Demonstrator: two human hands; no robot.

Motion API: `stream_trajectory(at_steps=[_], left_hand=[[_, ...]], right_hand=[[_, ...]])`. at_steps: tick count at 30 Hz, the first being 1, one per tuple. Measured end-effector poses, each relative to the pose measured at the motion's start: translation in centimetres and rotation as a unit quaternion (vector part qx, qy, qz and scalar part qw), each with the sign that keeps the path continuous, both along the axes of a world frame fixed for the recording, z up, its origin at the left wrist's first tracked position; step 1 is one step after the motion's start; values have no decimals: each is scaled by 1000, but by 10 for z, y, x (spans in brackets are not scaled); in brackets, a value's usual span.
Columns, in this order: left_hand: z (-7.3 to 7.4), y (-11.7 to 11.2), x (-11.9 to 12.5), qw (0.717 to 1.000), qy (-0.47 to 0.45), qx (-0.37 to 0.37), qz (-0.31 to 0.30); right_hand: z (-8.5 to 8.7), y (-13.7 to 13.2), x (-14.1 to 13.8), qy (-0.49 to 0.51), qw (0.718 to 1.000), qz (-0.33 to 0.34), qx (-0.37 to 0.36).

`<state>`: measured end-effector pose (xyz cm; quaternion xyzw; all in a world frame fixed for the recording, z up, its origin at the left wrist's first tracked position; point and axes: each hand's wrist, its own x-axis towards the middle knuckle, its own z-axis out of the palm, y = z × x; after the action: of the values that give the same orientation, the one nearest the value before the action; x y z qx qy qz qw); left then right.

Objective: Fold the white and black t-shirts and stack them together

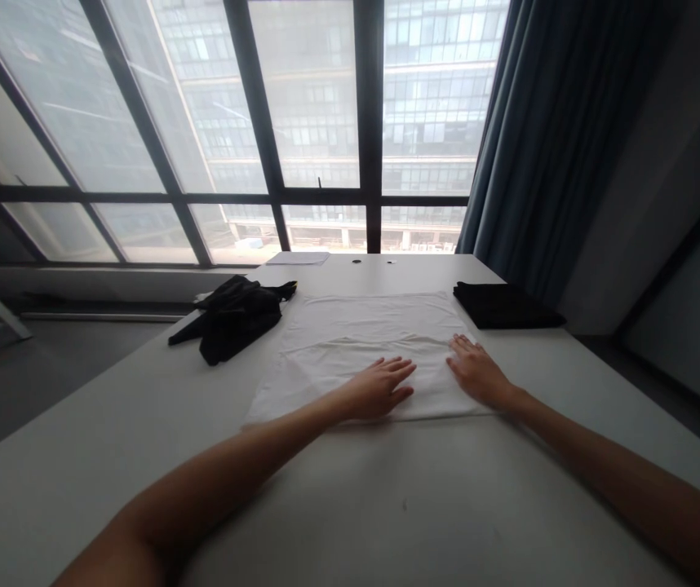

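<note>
A white garment (356,334) lies spread flat on the white table (350,489), partly folded, with a crease across its middle. My left hand (380,387) rests palm down on its near edge, fingers stretched out and pointing right. My right hand (476,371) lies flat on the garment's near right corner, fingers extended toward the far side. Neither hand holds anything.
A crumpled black garment (233,318) sits at the table's left edge. A neatly folded black garment (502,306) lies at the far right. A sheet of paper (298,258) rests at the far edge by the large window. A blue curtain (546,147) hangs at the right.
</note>
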<state>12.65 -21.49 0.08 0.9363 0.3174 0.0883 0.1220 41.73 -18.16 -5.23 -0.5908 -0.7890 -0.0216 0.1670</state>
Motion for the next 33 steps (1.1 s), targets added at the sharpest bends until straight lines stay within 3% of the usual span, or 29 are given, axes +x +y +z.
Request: stream_trajectory(at_steps=[3,5,9,16,18,20,23,25,30,33], left_hand=[[-20,4,23,1000,0,29,4],[-32,5,25,999,9,34,-1],[-39,2,17,999,14,36,-7],[-35,-2,17,999,17,38,-1],[-35,-2,17,999,16,40,0],[-36,-2,18,999,15,43,0],[-38,-1,18,999,13,49,-2],[-38,-1,18,999,12,51,-1],[-37,-1,18,999,14,47,-2],[-37,-1,17,999,19,42,0]], right_hand=[[3,0,-13,10,997,67,-31],[2,1,-15,0,996,67,-57],[-1,7,-2,-44,997,-18,-64],[3,8,19,-93,988,-125,20],[6,3,9,-77,991,-93,60],[7,-2,-5,-47,996,-17,68],[3,-6,-22,-9,996,91,9],[0,-4,-23,-5,994,103,-37],[-3,9,1,-36,996,-35,-68],[-5,14,12,-49,995,-72,-55]])
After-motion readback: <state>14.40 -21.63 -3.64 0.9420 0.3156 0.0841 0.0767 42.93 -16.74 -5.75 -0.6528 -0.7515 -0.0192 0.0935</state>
